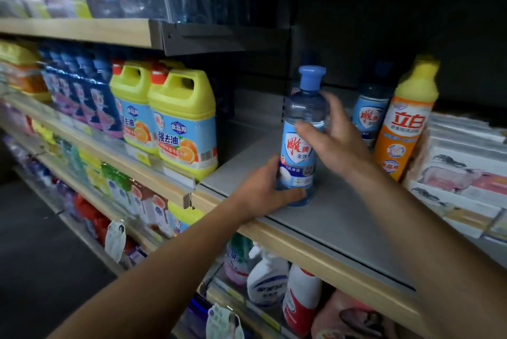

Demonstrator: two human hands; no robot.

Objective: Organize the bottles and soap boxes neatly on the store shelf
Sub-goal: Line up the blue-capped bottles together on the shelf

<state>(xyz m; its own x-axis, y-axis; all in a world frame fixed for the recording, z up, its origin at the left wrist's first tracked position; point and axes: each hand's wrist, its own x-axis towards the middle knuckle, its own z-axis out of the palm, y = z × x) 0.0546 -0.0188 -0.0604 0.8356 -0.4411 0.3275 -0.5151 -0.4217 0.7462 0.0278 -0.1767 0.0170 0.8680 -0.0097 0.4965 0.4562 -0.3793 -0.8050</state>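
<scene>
A clear blue bottle (303, 119) with a blue cap stands upright on the grey shelf (343, 218), near its front edge. My left hand (263, 187) grips the bottle's base. My right hand (333, 135) is at the bottle's middle, thumb on the label and fingers spread loosely behind it. A second blue bottle (370, 113) stands farther back on the right. Beside it is an orange bottle (403, 130) with a yellow top. White soap boxes (461, 171) are stacked at the right end of the shelf.
Two yellow jugs (181, 122) and blue packs (79, 91) fill the neighbouring shelf section on the left. Bare grey shelf lies between the jugs and the held bottle. Spray bottles (269, 278) and pouches sit on the shelf below; wrapped goods line the shelf above.
</scene>
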